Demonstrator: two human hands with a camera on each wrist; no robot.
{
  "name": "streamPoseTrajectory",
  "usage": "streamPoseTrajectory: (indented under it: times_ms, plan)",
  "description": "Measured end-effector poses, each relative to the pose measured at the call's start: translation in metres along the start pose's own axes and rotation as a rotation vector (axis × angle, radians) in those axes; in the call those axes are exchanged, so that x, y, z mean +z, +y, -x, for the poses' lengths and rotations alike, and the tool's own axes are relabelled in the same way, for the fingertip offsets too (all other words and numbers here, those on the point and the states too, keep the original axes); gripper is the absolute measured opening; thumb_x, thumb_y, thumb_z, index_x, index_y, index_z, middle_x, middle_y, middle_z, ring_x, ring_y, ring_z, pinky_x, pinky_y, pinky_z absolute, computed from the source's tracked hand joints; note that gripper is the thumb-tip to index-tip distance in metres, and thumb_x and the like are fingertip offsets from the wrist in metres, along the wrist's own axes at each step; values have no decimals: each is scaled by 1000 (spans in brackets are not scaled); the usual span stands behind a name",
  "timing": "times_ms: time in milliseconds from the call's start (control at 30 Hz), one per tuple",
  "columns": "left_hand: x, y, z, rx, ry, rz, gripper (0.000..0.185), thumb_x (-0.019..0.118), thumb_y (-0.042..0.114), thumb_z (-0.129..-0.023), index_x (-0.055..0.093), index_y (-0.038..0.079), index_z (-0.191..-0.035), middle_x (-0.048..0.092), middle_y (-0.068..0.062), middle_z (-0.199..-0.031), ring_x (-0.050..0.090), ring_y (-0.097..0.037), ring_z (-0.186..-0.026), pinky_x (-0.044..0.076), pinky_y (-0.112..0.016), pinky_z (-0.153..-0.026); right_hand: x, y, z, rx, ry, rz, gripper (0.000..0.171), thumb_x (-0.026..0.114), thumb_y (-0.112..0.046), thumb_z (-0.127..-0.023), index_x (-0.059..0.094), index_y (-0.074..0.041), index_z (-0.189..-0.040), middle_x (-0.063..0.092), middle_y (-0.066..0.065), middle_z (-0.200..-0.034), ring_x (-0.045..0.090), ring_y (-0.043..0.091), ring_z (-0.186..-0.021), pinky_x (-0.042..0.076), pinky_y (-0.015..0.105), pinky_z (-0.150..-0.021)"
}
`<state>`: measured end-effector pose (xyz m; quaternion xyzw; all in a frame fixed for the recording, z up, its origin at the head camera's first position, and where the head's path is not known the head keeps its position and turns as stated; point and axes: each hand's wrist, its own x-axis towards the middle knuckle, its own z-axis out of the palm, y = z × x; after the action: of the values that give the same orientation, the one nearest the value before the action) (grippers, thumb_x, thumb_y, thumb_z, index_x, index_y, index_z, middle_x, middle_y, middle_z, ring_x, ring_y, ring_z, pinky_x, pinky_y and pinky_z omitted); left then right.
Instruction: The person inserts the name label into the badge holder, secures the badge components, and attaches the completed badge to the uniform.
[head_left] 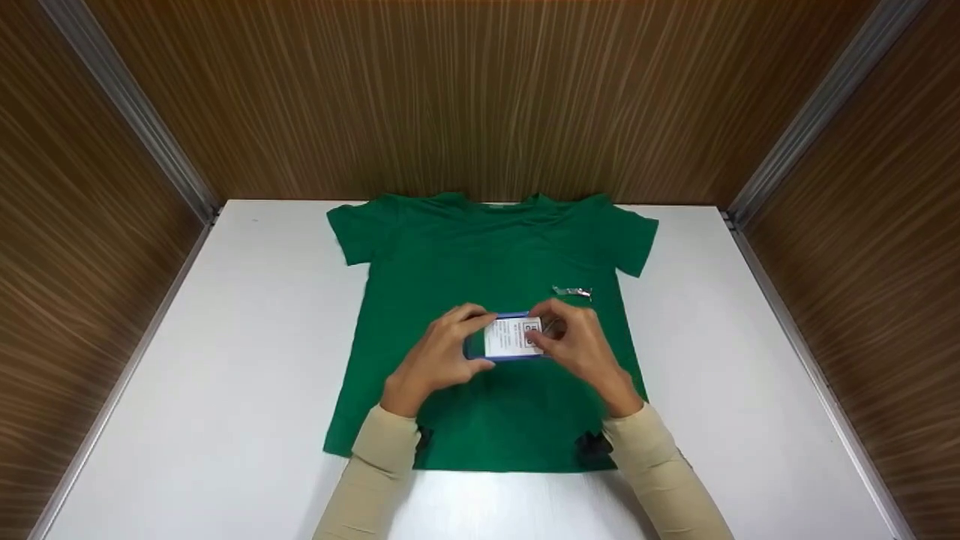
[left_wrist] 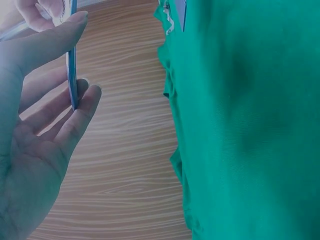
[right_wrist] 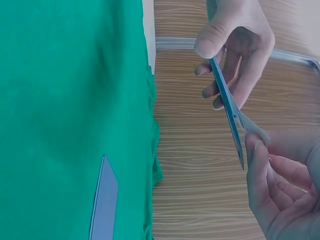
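Above a green T-shirt (head_left: pixel 480 420), my left hand (head_left: pixel 444 352) grips a blue-edged card holder (head_left: pixel 475 343) between thumb and fingers. Green shows through its left end. A white printed card (head_left: pixel 507 337) lies across the holder's right part. My right hand (head_left: pixel 581 343) pinches the card's right end between thumb and fingers. Seen from the right wrist, the holder (right_wrist: pixel 227 102) is nearly edge-on, and the card (right_wrist: pixel 252 127) slants away from it toward my right fingertips (right_wrist: pixel 257 142). From the left wrist, my left hand (left_wrist: pixel 42 115) holds the holder (left_wrist: pixel 72 75) by its edges.
The T-shirt lies spread on a white table (head_left: pixel 247 360). A small shiny strip (head_left: pixel 573 292) rests on the shirt beyond my right hand. In the right wrist view, a flat grey-blue piece (right_wrist: pixel 104 200) appears on the shirt. Wood-grain panels (head_left: pixel 480 97) enclose the back and sides.
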<state>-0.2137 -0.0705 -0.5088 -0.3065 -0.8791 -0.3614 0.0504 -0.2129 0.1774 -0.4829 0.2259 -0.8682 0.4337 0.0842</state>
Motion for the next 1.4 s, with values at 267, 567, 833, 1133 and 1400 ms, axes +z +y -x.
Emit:
streamPoseTrajectory:
  times_ms: [267,567,833,1133,1400]
  plan:
    - [2,1,-1,-3,-9,23,63,86,19,-85,62,6,-142,61,-13,-137,60,-27,-117,53,-47,-105,5,-1,0,-22,15,16,15,77,-3,-90,73,-3,-105,74,12,-88,62,12,-64,50,16,-60]
    - [4,1,-1,0,-19,21,62,85,23,-86,63,7,-141,60,-13,-137,60,-26,-116,53,-46,-105,12,-1,0,-2,13,34,15,77,-3,-90,73,-2,-105,72,12,-84,58,10,-61,46,16,-56]
    - [5,1,-1,-4,-26,18,62,85,24,-87,63,8,-142,61,-12,-138,60,-27,-119,52,-47,-107,16,-1,0,-10,17,61,17,78,-6,-90,74,-1,-106,75,13,-87,62,13,-64,49,15,-58]
    - [6,0,-1,11,-17,4,61,85,23,-87,63,7,-141,61,-14,-138,62,-28,-118,53,-46,-106,18,-2,1,-14,15,38,21,78,-6,-90,75,0,-110,75,14,-88,65,15,-66,52,15,-61]
    - [1,-4,0,-26,-16,11,63,86,22,-86,62,6,-142,60,-15,-139,60,-29,-120,51,-50,-108,6,4,-1,-10,79,69,22,79,-10,-91,76,-1,-111,78,13,-92,68,17,-68,54,17,-64]
